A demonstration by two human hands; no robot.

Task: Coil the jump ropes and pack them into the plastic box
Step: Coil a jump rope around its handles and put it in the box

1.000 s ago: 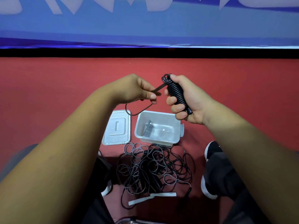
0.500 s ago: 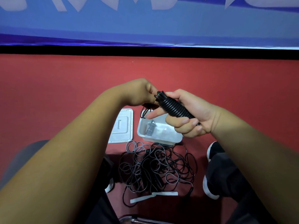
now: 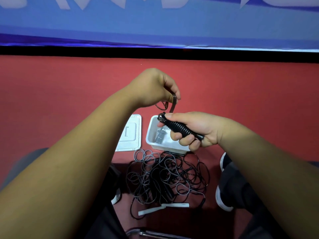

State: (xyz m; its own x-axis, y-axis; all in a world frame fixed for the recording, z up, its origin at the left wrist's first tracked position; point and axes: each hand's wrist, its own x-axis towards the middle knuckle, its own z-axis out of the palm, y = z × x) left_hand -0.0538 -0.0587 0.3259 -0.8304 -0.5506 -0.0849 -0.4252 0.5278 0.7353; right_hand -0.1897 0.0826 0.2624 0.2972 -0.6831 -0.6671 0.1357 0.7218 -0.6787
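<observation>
Winding step. Right hand (image 3: 195, 130): fingers curled round the black coiled jump rope (image 3: 179, 129). Left hand (image 3: 155, 88) pinches its loose tail (image 3: 173, 104) just above the right thumb. Plastic box (image 3: 149, 133) lies beneath the right fingers. Likely next: tuck the tail, then lower the bundle in.

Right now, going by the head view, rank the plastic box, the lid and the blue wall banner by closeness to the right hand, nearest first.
1. Plastic box: just under the right hand, partly hidden behind it.
2. Lid: lying flat, left of the box.
3. Blue banner: far off, across the top of the view.
</observation>
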